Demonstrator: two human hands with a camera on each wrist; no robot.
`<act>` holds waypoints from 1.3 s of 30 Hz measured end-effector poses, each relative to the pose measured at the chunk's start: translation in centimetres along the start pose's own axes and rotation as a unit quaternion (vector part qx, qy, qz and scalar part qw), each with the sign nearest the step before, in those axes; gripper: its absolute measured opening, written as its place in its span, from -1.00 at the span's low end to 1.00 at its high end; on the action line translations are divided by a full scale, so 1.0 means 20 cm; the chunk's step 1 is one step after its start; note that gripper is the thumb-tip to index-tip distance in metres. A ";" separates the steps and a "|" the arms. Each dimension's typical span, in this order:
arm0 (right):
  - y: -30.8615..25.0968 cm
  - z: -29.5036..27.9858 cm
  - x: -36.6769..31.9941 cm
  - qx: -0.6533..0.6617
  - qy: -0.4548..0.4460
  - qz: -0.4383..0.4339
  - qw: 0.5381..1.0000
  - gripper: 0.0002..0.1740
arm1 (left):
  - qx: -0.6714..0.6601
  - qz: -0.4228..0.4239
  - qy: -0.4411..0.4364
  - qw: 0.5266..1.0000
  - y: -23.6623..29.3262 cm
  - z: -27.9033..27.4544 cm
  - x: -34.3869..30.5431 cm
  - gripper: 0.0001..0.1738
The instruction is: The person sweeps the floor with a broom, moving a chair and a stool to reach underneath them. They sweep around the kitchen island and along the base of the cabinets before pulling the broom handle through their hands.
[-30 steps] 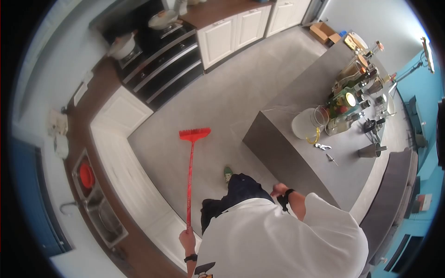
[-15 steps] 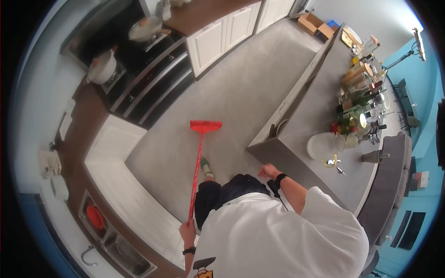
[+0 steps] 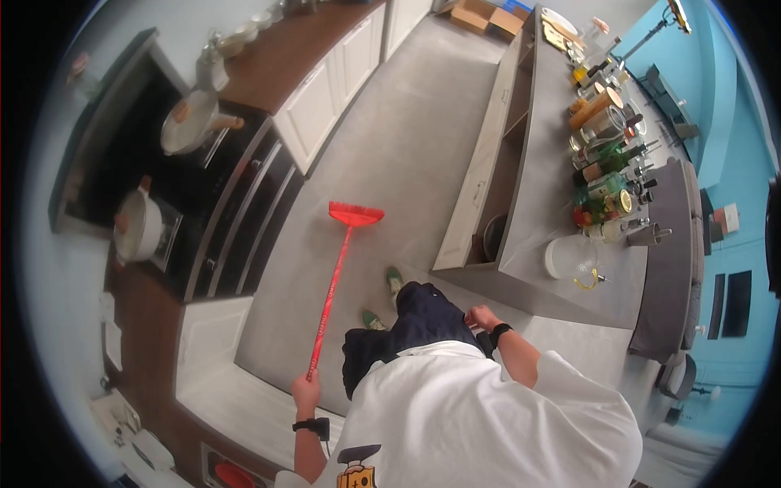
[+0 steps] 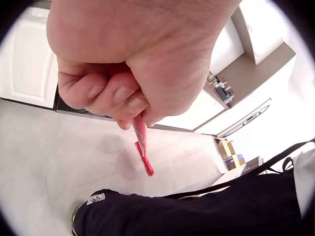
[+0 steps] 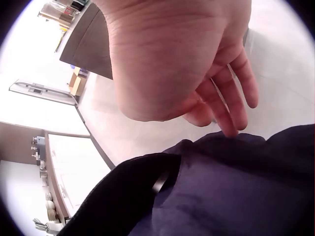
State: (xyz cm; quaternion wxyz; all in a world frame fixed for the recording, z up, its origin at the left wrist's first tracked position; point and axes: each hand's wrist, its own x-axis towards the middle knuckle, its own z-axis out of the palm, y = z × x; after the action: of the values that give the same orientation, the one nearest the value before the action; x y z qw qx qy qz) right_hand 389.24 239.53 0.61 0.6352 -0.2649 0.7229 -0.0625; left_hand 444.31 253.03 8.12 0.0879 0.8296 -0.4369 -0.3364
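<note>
A red broom (image 3: pixel 332 293) slants across the head view, its bristled head (image 3: pixel 355 215) on the grey floor ahead of the feet. My left hand (image 3: pixel 307 392) grips the top end of its handle; in the left wrist view the fingers (image 4: pixel 118 93) curl round the handle, and the broom head (image 4: pixel 144 160) shows small below them. My right hand (image 3: pixel 482 317) hangs beside the dark shorts (image 3: pixel 431 313), holding nothing. Its fingers (image 5: pixel 224 98) are loose and slightly spread in the right wrist view, close to the dark cloth.
On the right stands a grey island (image 3: pixel 529 268) with bottles (image 3: pixel 602 191), a clear container (image 3: pixel 565 257) and open shelves. A stove (image 3: pixel 203 187) with two pans and a brown counter (image 3: pixel 142 313) line the left. Cardboard boxes (image 3: pixel 480 18) lie at the far end.
The view has turned and moved along the floor between stove and island, which now shows its open shelf side. The feet have stepped, and the broom has travelled along in my left hand.
</note>
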 end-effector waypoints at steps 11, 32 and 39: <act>-0.08 0.09 0.27 0.130 -0.018 0.090 0.987 -0.55 | 0.053 0.045 -0.011 0.998 0.71 -0.16 0.84 -0.52; -0.96 -0.35 1.01 0.338 0.174 0.152 0.912 -0.85 | 0.103 0.106 -0.116 0.982 2.21 -0.19 2.32 -0.45; -1.71 -0.76 1.20 0.255 0.235 0.140 0.928 -0.85 | 0.115 0.135 -0.129 0.976 2.81 -0.18 2.85 -0.49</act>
State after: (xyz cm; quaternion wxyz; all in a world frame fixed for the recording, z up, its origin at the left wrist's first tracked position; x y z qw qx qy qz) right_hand 383.86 195.52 -3.28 0.4957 0.0317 0.8408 -0.2154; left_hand 431.51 173.92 8.24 -0.0210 0.7175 -0.5880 -0.3728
